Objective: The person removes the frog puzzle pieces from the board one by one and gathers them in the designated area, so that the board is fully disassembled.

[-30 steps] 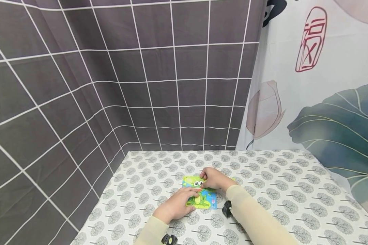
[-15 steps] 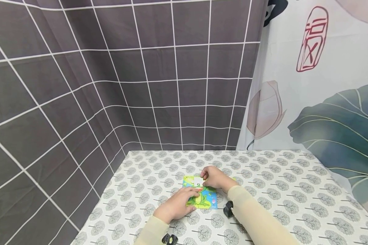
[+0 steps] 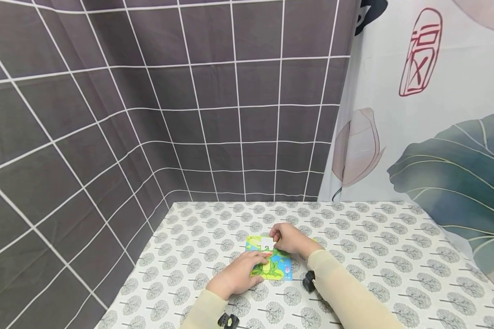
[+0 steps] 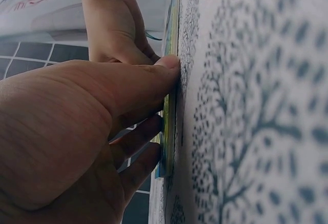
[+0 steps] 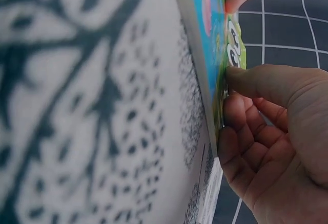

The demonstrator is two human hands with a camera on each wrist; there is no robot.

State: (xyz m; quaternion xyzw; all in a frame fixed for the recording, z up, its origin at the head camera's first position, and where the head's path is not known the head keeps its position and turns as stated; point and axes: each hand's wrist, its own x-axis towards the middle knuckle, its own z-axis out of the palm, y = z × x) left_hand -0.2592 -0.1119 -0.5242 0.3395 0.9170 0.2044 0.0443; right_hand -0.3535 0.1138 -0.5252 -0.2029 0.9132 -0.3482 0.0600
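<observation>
A flat frog picture puzzle (image 3: 281,270) in green and blue lies on the table. My left hand (image 3: 238,272) rests on its near left part, fingers stretched over the picture. In the left wrist view the thumb (image 4: 166,65) presses at the puzzle's side edge (image 4: 170,131). My right hand (image 3: 290,237) is at the top right of the puzzle, pinching a puzzle piece with the frog's eyes (image 5: 233,55), which stands tilted up from the picture in the right wrist view. From the head, a white patch (image 3: 266,243) with a small dark mark shows beside the right fingertips.
The table has a white cloth with grey trees (image 3: 206,228). A dark gridded curtain (image 3: 214,123) hangs behind and at left, a white floral one (image 3: 370,137) at right. Black wrist devices (image 3: 229,321) sit on both sleeves. A yellow-green bit (image 3: 314,239) peeks out behind the right hand.
The frog's eyes faced up in the head view a second ago; the white patch has since appeared there as the right hand tilted the piece. The left hand has stayed put.
</observation>
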